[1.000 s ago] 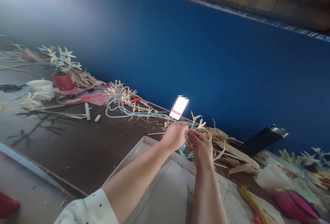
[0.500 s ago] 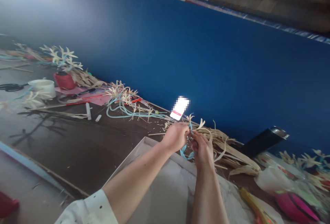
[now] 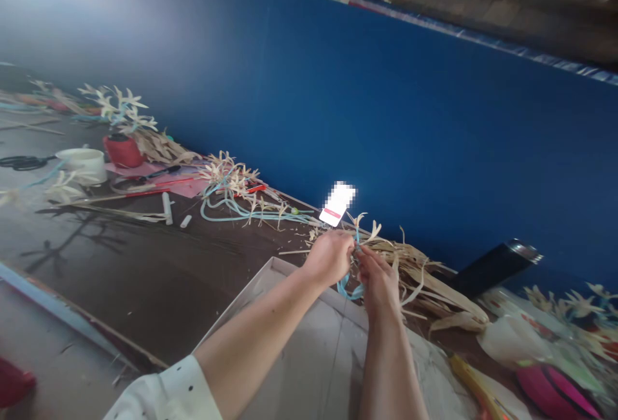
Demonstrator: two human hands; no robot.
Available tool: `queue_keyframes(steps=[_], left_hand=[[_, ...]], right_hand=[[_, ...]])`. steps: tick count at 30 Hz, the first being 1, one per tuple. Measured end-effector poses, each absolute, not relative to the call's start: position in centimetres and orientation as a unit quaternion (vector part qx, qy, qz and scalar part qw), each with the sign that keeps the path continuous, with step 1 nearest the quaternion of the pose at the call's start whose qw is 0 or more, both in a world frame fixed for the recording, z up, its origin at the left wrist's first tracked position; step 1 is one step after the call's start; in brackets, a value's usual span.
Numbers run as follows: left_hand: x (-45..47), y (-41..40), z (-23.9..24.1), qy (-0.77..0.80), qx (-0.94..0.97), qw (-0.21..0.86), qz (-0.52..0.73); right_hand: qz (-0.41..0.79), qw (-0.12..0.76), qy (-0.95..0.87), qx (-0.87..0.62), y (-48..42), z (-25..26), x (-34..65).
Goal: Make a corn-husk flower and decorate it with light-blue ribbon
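My left hand [image 3: 331, 256] is closed in a fist-like pinch on the blue-wrapped stem [image 3: 357, 238] of a small straw-coloured flower sprig. My right hand [image 3: 379, 280] meets it from the right, its fingers pressed together on the same stem. Pale pointed petals [image 3: 373, 232] stick up above both hands. A loop of light-blue tape [image 3: 344, 288] hangs below, between the wrists. Dried husk strips [image 3: 415, 259] lie just beyond my right hand. Behind my left hand a lit phone [image 3: 333, 209] leans at the blue panel.
A grey-white tray or board [image 3: 275, 272] lies under my forearms. Finished-looking flower stems [image 3: 226, 188], a red spool [image 3: 123, 151], a white tape roll [image 3: 83, 163] and scissors [image 3: 22, 162] sit to the left. On the right are a black flask [image 3: 492, 272], a yellow glue gun [image 3: 476, 381] and a pink pouch [image 3: 555, 388].
Both hands stay nearly in place on the stem. The right fingers have shifted slightly and look straighter; the view has moved a little.
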State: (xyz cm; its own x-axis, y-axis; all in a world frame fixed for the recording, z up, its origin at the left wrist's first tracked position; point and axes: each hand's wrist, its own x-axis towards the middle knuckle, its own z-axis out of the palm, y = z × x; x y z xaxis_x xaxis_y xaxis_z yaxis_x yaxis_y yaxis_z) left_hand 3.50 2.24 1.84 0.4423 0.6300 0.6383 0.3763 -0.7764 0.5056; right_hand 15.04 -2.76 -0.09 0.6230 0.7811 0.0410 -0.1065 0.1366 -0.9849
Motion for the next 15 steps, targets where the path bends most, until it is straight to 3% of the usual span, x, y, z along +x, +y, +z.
queue_keyframes(steps=[15], left_hand=[[3.77, 2.02, 1.7, 0.302, 0.843, 0.115, 0.429]], right_hand=[[0.298, 0.692, -0.309, -0.581, -2.8, 0.24, 14.53]])
